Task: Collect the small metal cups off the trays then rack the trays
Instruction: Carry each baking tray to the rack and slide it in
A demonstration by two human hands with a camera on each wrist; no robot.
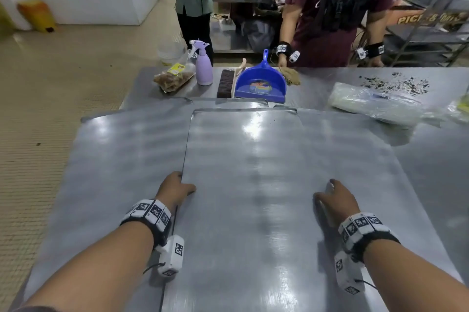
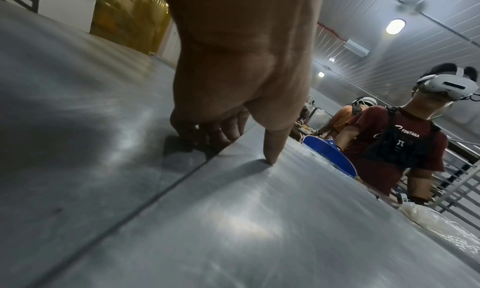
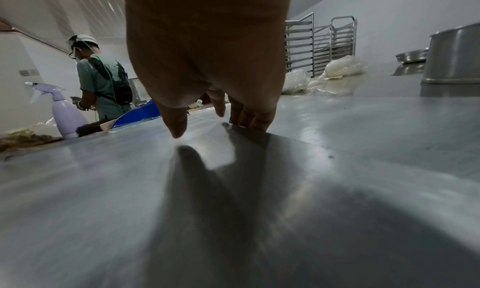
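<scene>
Both hands grip the topmost flat grey metal tray (image 1: 248, 184): the left hand (image 1: 175, 188) curls its fingers under the left edge, thumb on top; the right hand (image 1: 335, 197) hooks the right edge. It lies on more trays (image 1: 121, 149) covering the steel table (image 1: 431, 149).

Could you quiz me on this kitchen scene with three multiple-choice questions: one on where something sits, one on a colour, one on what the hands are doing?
1. Where is the lilac plastic spray bottle?
A. left of the brush
B. on the floor
C. on the top tray

2. The plastic dustpan is:
A. red
B. blue
C. green

3. The left hand and right hand are:
A. hanging idle
B. holding cups
C. gripping the flat metal top tray by its side edges

Answers: 1 A, bottle stands beside the bristle brush; 2 B, plainly blue; 3 C, fingers curl under each edge, thumbs on top.
</scene>
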